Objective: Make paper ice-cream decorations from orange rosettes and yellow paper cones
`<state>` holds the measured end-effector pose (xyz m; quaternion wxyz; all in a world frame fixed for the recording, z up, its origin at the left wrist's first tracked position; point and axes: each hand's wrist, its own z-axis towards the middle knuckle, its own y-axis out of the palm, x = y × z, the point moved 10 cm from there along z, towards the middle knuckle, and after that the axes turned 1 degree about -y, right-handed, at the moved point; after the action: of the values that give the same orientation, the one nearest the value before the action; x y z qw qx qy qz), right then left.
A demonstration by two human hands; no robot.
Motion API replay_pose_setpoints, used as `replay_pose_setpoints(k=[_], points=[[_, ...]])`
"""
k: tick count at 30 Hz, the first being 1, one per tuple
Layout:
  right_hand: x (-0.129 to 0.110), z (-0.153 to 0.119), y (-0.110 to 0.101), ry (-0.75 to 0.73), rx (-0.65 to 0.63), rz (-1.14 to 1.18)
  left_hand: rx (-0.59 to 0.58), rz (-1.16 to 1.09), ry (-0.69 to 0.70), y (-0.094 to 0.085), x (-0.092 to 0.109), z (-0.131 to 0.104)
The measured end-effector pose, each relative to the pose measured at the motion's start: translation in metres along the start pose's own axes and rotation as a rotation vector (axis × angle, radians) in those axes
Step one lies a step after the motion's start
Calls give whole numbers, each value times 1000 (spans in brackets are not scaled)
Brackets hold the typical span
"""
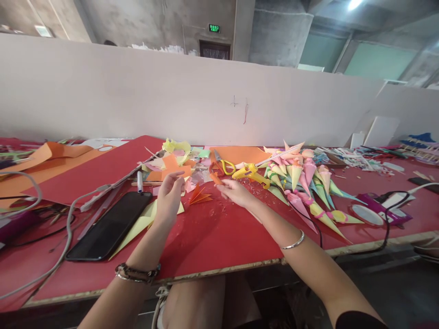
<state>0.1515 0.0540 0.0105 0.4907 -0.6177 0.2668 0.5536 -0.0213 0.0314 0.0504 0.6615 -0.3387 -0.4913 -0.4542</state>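
Observation:
My right hand (236, 193) pinches a small folded piece of orange paper (216, 178) between thumb and fingers, above the red tabletop. My left hand (168, 196) is raised to the left of it, fingers loosely bent and apart, with nothing visible in it. Behind the left fingers lies a cross-shaped orange paper (170, 163) on a heap of scraps. A folded orange paper fan shape (199, 196) rests on the table between my hands. Just beyond the right hand are yellow-handled scissors (227, 168) and a yellow glue gun (252, 173).
Several pastel paper cones (297, 171) are piled at the right, near a purple box (386, 210) and black cable. On the left lie a black phone (109, 226), a marker (139, 181), a red sheet (113, 171) and a grey cable (70, 219). A white partition (192, 100) stands behind.

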Motion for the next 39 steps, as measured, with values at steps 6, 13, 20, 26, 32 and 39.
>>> replay_pose_setpoints(k=[6,13,20,26,32,39], points=[[-9,-6,-9,-102,81,-661,-146,998,355,27,8,-10],[-28,-8,-17,-195,233,-710,-377,1297,269,40,-21,-17],[-38,-12,-15,-270,272,-669,-385,1157,109,30,-24,-7],[-48,-17,-20,-388,327,-412,-400,562,-67,31,-18,-9],[-57,-21,-1,-487,170,-328,-518,368,-135,44,-18,-23],[-61,-20,2,-512,129,-319,-640,285,-85,61,-14,-32]])
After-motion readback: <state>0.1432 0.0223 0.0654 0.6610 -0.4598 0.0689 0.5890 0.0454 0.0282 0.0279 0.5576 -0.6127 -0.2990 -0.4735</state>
